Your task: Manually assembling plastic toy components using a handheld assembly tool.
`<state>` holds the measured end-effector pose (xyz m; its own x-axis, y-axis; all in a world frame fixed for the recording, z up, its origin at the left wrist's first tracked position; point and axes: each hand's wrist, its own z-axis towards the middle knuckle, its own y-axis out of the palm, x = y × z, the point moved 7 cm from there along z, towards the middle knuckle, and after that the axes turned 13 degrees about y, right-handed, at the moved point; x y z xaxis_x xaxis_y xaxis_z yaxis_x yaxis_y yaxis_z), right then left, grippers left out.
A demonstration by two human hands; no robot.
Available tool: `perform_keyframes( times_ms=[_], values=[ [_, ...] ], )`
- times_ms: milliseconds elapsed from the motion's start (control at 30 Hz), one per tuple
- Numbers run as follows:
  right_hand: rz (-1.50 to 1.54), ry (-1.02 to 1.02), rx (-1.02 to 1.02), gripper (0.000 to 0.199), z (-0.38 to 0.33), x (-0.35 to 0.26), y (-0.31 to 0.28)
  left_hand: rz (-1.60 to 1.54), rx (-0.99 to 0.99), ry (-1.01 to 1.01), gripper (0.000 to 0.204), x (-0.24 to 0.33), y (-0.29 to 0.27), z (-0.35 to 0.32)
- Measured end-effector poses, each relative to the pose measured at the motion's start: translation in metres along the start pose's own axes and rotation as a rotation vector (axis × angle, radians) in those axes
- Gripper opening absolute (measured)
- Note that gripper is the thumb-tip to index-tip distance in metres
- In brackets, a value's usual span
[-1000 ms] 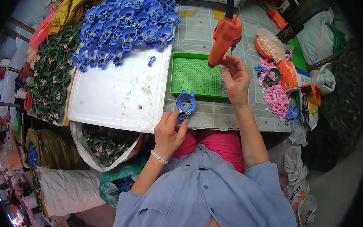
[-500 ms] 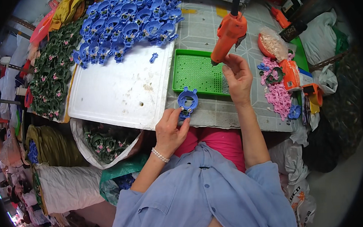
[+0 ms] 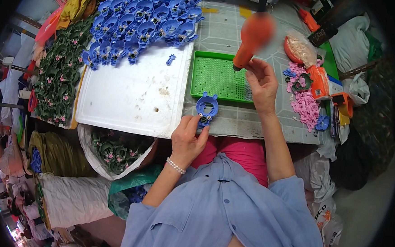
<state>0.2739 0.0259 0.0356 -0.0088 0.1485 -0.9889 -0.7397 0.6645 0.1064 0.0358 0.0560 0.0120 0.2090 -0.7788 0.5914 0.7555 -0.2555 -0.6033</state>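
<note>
A blue plastic ring-shaped part with two small ears (image 3: 207, 105) lies at the table's front edge. My left hand (image 3: 187, 140) grips its lower end between thumb and fingers. An orange electric screwdriver (image 3: 244, 52) hangs tip down from above, its upper body blurred. Close beside its tip is my right hand (image 3: 265, 87), fingers bent toward the thumb; whatever they pinch is too small to make out. Beneath the tip sits a green perforated tray (image 3: 217, 77), with small grey pieces, apparently screws (image 3: 248, 91), at its right end.
Many blue parts (image 3: 146, 29) are heaped on a white board (image 3: 132, 91), with one small blue piece (image 3: 170, 59) apart. Dark green parts (image 3: 63, 73) lie at far left. Pink pieces (image 3: 306, 110) and a red bowl (image 3: 294, 49) stand right. An open sack (image 3: 117, 148) sits below the board.
The view has shifted slightly, so most things appear a little to the right. The screwdriver's upper body is now blurred. Both hands keep nearly the same pose.
</note>
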Motion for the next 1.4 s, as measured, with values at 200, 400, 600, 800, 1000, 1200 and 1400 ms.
perform_keyframes(
  times_ms=[200,400,600,800,1000,1200,1400],
  values=[
    [0.050,0.022,-0.010,0.031,0.001,0.007,-0.002,0.014,-0.008,0.015,0.033,0.001,0.002,0.001],
    [0.059,0.040,-0.012,0.030,0.002,0.012,-0.001,0.046,-0.023,-0.026,0.046,0.002,0.002,0.011],
    [0.054,0.042,-0.018,0.029,0.004,0.014,-0.001,0.058,-0.070,-0.049,0.054,0.000,0.005,0.016],
    [0.011,0.057,-0.004,0.024,0.001,0.021,-0.006,0.061,-0.118,-0.066,0.059,0.000,0.008,0.019],
    [-0.105,0.123,0.005,0.011,-0.024,0.026,-0.009,0.022,-0.153,-0.087,0.060,-0.001,0.013,0.018],
    [-0.211,0.321,-0.132,0.005,-0.096,0.058,-0.003,-0.008,-0.217,-0.074,0.061,-0.006,0.005,0.007],
    [-0.233,0.367,-0.134,0.007,-0.121,0.079,-0.025,-0.070,-0.254,-0.076,0.060,0.001,0.009,0.009]
  ],
)
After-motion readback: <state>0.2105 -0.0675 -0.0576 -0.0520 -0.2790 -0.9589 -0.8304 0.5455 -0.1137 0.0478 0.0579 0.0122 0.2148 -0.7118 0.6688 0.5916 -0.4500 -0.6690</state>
